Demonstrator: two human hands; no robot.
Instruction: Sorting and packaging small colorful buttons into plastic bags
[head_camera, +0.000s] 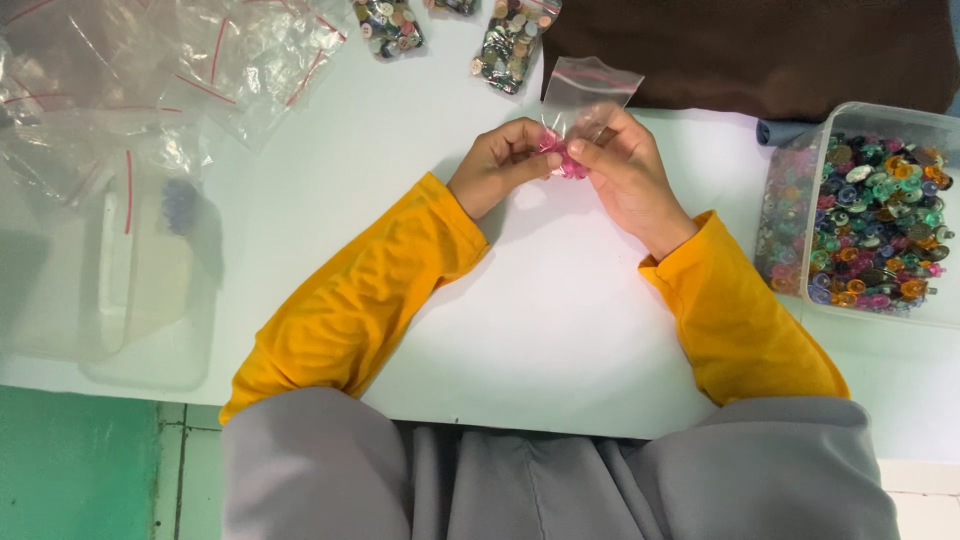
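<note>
White table (420, 190), green floor (lower left), left hand (497, 165) and right hand (625, 170) pinching small clear bag (585, 100)

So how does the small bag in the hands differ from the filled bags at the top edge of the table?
The small clear bag is held upright between the left hand and right hand; the filled bags lie flat on the white table. The held bag has only a few pink pieces at the bottom; the lying ones are packed with mixed-colour buttons. Both are clear plastic with a red strip.
</note>
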